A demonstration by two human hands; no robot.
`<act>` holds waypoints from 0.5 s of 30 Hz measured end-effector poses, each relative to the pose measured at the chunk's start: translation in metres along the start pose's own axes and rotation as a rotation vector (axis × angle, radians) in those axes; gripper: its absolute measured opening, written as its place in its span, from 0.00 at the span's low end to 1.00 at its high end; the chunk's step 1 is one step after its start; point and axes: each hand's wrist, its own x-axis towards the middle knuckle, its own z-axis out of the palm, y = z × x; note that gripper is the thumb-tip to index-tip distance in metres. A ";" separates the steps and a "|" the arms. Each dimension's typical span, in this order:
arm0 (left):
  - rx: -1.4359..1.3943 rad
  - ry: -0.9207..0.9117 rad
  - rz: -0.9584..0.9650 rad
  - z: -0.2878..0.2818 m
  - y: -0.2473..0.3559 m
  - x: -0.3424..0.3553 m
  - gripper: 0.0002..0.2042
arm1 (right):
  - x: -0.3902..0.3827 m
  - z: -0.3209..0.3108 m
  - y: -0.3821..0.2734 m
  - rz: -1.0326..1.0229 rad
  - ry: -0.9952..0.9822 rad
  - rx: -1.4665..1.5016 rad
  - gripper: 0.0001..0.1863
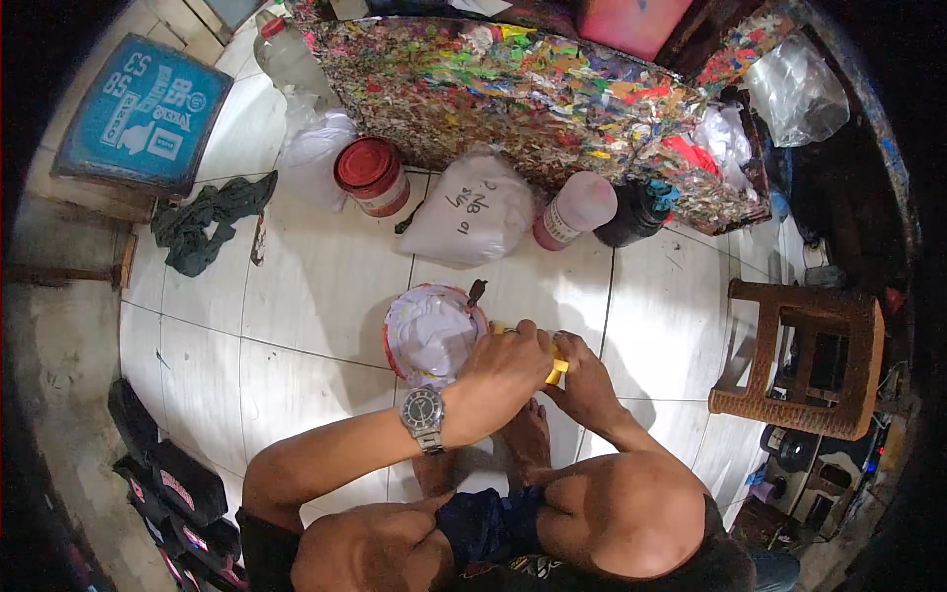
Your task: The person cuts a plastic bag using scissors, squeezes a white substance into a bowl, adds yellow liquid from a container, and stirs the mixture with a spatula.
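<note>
In front of me on the floor stands a round tub [392, 357] with a paint-smeared rim. It holds thick pale lilac paste [434, 333], and a dark handle end [477, 293] sticks up at its far right edge. My left hand [501, 383], with a metal watch [422, 414] on the wrist, reaches across to the tub's right. It is closed around a small yellow object [557, 371] whose kind I cannot make out. Close beside it, my right hand [586, 387] is closed on the same yellow object from the right. The fingers hide most of it.
Beyond the tub stand a red paint can [370, 168], a tied plastic bag of pale material [472, 209], a pinkish bottle [574, 210] and a black container [631, 213]. A paint-crusted block [513, 99] stands behind them. A brown stool [801, 360] is at right, a dark cloth [209, 227] at left.
</note>
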 end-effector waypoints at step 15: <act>-0.116 -0.084 -0.039 -0.003 -0.015 0.002 0.13 | 0.003 0.004 -0.004 0.050 0.024 0.008 0.35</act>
